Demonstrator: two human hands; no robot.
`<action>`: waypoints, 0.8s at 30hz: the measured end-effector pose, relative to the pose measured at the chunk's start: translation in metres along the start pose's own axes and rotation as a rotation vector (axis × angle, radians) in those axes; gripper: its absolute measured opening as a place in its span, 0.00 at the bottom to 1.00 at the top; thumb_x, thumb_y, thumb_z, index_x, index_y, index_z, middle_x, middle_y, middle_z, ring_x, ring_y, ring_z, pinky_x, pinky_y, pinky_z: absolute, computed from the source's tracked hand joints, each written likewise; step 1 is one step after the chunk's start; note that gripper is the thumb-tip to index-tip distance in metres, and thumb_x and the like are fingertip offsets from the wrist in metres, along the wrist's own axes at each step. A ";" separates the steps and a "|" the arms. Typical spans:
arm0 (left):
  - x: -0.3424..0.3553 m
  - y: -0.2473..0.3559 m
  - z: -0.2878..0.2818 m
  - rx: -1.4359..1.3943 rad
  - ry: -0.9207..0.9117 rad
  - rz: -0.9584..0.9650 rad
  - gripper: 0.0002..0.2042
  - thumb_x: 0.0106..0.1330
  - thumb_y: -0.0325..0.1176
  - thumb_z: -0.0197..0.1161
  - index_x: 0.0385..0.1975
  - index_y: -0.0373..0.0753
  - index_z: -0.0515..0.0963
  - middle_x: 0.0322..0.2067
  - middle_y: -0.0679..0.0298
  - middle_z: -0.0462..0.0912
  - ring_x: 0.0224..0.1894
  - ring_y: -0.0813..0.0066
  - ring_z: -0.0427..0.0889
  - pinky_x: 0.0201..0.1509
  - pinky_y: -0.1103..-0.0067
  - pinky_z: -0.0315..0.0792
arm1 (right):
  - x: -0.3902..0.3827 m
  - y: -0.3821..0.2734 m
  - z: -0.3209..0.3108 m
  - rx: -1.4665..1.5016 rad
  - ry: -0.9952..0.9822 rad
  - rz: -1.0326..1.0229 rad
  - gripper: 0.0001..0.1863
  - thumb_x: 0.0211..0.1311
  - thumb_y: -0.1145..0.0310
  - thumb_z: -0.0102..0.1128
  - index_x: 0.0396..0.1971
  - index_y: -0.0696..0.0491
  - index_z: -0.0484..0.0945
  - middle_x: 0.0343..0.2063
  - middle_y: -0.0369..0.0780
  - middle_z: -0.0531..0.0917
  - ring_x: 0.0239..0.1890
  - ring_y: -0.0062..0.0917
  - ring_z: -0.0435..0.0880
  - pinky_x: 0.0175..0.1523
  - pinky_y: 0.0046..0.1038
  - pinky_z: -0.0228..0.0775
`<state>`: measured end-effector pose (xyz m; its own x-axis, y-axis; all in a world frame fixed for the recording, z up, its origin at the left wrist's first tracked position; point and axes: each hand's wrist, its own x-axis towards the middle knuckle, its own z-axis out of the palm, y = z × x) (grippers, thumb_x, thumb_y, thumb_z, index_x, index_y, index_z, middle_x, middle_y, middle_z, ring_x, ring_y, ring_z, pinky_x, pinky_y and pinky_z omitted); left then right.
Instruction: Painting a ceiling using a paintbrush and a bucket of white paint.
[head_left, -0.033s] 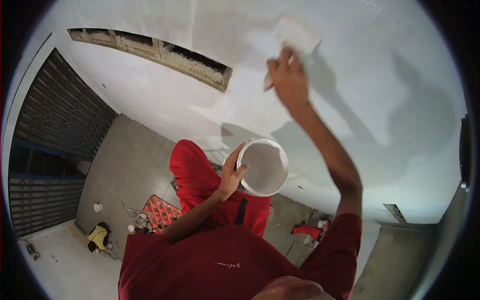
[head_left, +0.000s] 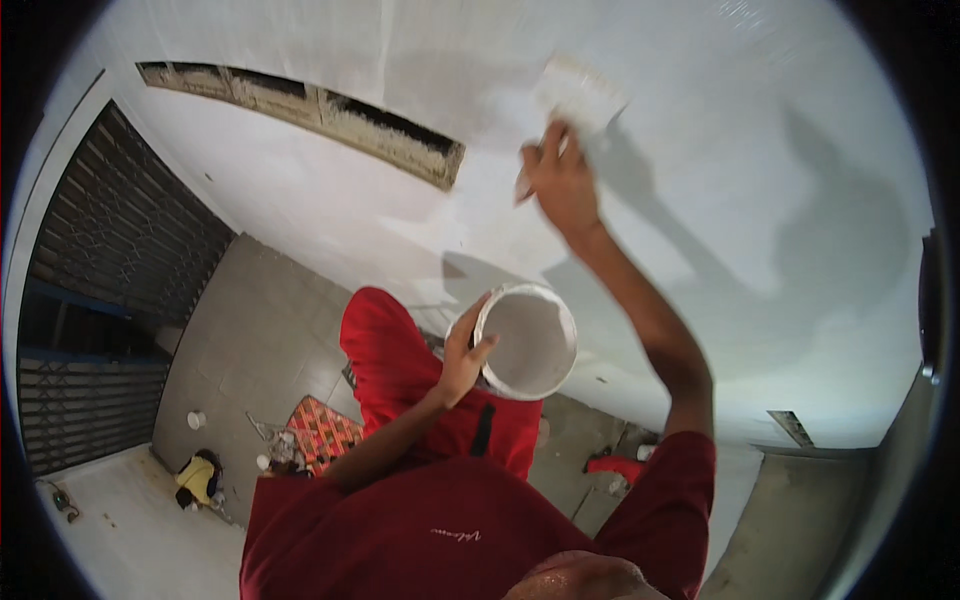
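Observation:
My left hand (head_left: pixel 462 355) grips a white bucket (head_left: pixel 525 340) by its side, thumb over the rim, held in front of my red trousers; its inside is coated pale grey-white. My right hand (head_left: pixel 563 180) is raised to the white wall (head_left: pixel 700 150), its fingers closed on a wide, pale putty knife (head_left: pixel 580 90) whose blade lies on or very near the surface. The handle is mostly hidden by my hand. A long rough slot (head_left: pixel 400 145) is cut in the wall left of the knife.
Dark folding metal gates (head_left: pixel 120 200) stand at the left. Far below, the tiled floor (head_left: pixel 220 340) holds a patterned mat (head_left: pixel 320 430), a small white container (head_left: pixel 195 420), a yellow-and-black heap (head_left: pixel 198 478) and red and white items (head_left: pixel 610 465). A smaller slot (head_left: pixel 790 428) is in the wall at right.
My right hand and the putty knife have moved a little down and to the left along the wall. My left hand and the bucket sit slightly lower in the picture.

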<state>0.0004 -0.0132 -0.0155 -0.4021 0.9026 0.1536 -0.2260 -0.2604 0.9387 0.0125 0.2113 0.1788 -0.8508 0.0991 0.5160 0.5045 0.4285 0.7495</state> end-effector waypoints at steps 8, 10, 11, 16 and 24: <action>-0.001 0.005 0.001 -0.076 0.006 -0.051 0.29 0.59 0.24 0.58 0.64 0.31 0.64 0.59 0.51 0.73 0.61 0.63 0.71 0.66 0.73 0.61 | -0.056 -0.095 0.039 0.624 -0.324 -0.076 0.05 0.46 0.65 0.64 0.21 0.50 0.81 0.32 0.46 0.78 0.40 0.36 0.78 0.36 0.30 0.76; -0.001 0.003 0.000 0.008 0.002 -0.012 0.28 0.60 0.24 0.58 0.63 0.31 0.65 0.59 0.52 0.73 0.61 0.64 0.71 0.66 0.73 0.61 | -0.034 -0.075 0.027 0.920 -0.343 0.096 0.02 0.45 0.68 0.63 0.22 0.47 0.81 0.26 0.47 0.79 0.33 0.39 0.81 0.34 0.38 0.74; -0.002 0.004 0.001 0.007 -0.002 -0.009 0.28 0.60 0.24 0.58 0.63 0.31 0.65 0.59 0.52 0.73 0.61 0.64 0.71 0.66 0.73 0.61 | -0.017 -0.062 0.032 1.041 -0.387 0.197 0.04 0.44 0.72 0.58 0.21 0.47 0.80 0.20 0.46 0.77 0.26 0.43 0.79 0.35 0.43 0.72; -0.001 0.007 -0.003 -0.105 -0.022 -0.026 0.27 0.62 0.21 0.56 0.64 0.31 0.64 0.61 0.53 0.71 0.64 0.66 0.69 0.68 0.74 0.59 | 0.067 0.014 0.009 0.999 -0.317 0.306 0.04 0.50 0.71 0.56 0.23 0.46 0.80 0.23 0.44 0.82 0.27 0.44 0.81 0.35 0.42 0.73; 0.000 0.008 -0.004 -0.055 0.018 -0.001 0.28 0.60 0.22 0.58 0.64 0.32 0.65 0.59 0.53 0.73 0.62 0.64 0.72 0.66 0.73 0.62 | 0.141 0.131 -0.142 0.357 0.221 0.198 0.05 0.52 0.69 0.61 0.30 0.51 0.80 0.28 0.44 0.82 0.30 0.36 0.81 0.36 0.38 0.74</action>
<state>-0.0048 -0.0170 -0.0093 -0.4175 0.8968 0.1465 -0.2748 -0.2783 0.9203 -0.0209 0.1542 0.4084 -0.6720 0.0331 0.7398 0.5389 0.7070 0.4579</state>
